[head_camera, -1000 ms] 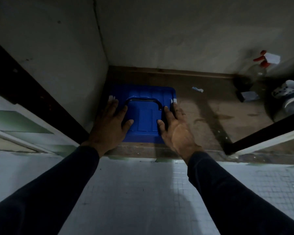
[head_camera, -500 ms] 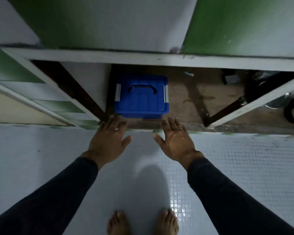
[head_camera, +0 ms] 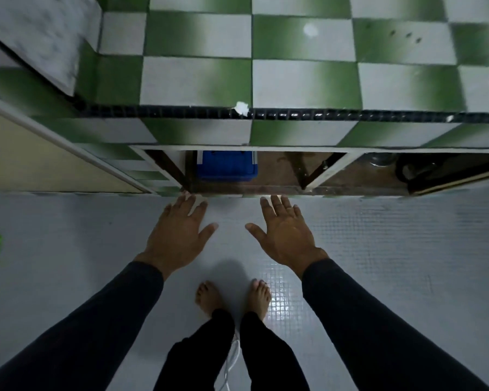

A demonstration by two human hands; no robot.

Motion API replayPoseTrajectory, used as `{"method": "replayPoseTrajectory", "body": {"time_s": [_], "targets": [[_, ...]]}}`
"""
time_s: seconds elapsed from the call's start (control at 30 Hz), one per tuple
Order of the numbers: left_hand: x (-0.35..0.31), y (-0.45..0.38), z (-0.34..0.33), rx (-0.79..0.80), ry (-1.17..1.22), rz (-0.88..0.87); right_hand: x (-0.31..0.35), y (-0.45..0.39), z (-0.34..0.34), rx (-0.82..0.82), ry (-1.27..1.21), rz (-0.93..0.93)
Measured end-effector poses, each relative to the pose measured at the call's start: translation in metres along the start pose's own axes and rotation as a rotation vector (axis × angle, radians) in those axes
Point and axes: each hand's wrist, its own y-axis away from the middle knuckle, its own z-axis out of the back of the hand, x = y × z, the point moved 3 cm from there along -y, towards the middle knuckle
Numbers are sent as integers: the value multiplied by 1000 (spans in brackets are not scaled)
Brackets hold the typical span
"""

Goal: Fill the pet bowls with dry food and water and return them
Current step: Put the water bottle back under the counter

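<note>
No text, label, brand, number or sign could be read anywhere in the view. The blue box (head_camera: 227, 166) in the open cupboard under the checkered tiled wall (head_camera: 302, 80) showed plain plastic with no lettering that could be made out. The wall tiles above the box and the floor (head_camera: 378, 235) below it bore no writing.
</note>
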Motion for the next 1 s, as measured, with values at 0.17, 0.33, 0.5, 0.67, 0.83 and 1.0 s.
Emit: {"method": "replayPoseTrajectory", "body": {"time_s": [0.17, 0.33, 0.5, 0.67, 0.83, 1.0], "targets": [[-28, 52, 81, -31, 47, -22, 14, 61, 84, -61, 14, 2], [-45, 80, 160, -147, 54, -41, 23, 109, 160, -147, -4, -30], [-66, 94, 231, -263, 12, -100, 27, 139, 228, -294, -3, -78], [-87, 95, 284, -323, -66, -202, 16, 159, 283, -404, 24, -120], [-121, 84, 324, -382, -122, -320, -2, 184, 327, -485, 38, -194], [-171, 68, 354, -428, -123, -440, -33, 213, 354, -558, -5, -269]]}}
